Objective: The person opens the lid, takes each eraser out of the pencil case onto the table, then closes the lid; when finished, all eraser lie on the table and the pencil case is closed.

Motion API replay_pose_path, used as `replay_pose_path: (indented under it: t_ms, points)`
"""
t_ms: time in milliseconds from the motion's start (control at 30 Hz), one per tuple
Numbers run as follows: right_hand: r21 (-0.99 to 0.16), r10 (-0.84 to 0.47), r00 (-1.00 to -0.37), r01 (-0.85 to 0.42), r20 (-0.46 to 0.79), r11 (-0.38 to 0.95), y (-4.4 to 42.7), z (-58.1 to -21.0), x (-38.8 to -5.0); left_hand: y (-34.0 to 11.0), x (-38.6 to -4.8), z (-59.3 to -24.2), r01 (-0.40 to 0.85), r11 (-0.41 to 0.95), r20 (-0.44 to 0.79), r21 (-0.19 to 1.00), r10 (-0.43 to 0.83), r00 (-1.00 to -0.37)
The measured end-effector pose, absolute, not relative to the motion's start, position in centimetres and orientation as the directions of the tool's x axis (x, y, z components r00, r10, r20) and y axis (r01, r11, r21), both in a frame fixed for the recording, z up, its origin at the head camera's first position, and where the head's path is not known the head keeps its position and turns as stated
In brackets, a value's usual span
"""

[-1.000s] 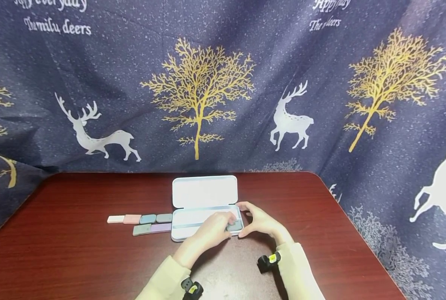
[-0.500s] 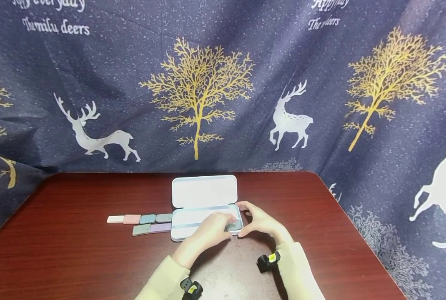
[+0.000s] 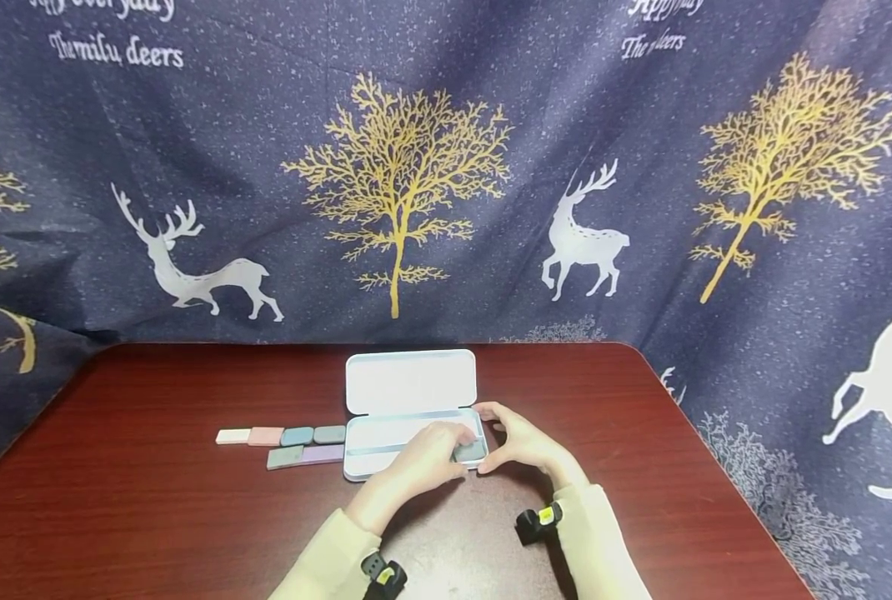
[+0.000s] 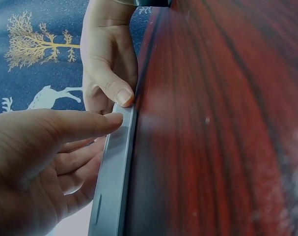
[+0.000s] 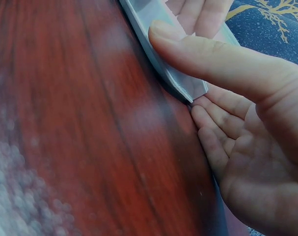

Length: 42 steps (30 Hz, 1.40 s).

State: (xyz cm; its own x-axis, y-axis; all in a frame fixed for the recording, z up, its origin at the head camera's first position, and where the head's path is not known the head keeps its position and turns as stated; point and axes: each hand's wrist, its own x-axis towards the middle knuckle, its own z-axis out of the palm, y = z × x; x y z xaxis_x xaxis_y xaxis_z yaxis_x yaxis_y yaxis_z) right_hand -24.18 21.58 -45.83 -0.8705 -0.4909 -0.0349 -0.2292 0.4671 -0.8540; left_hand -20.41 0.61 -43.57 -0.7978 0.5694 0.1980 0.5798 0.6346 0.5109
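Observation:
A white tin case lies with its lid raised at the back. My left hand reaches over the case's front wall, its fingertips at a flat grey piece in the right front corner. In the left wrist view my left thumb lies along the front rim with the fingers behind it; whether they pinch the piece is hidden. My right hand grips the right end of the case, thumb at the front corner. The right wrist view has this thumb on the rim and curled fingers beyond the end.
Left of the case, flat pieces lie in two rows: white, pink, blue and grey behind, green and purple in front. The red-brown table ends at a patterned cloth.
The left fingers have shifted very slightly and cover a little more of the grey piece. The right hand, the case and the two rows stay put.

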Motion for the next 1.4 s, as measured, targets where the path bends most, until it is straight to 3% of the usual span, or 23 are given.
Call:
replay_pose_path:
  t_ms: [1400]
  points:
    - [-0.847, -0.476, -0.877, -0.207, -0.061, 0.490, 21.59, -45.75, -24.23, 0.87, -20.58, -43.81, 0.582, 0.631, 0.257, 0.513, 0.534, -0.805]
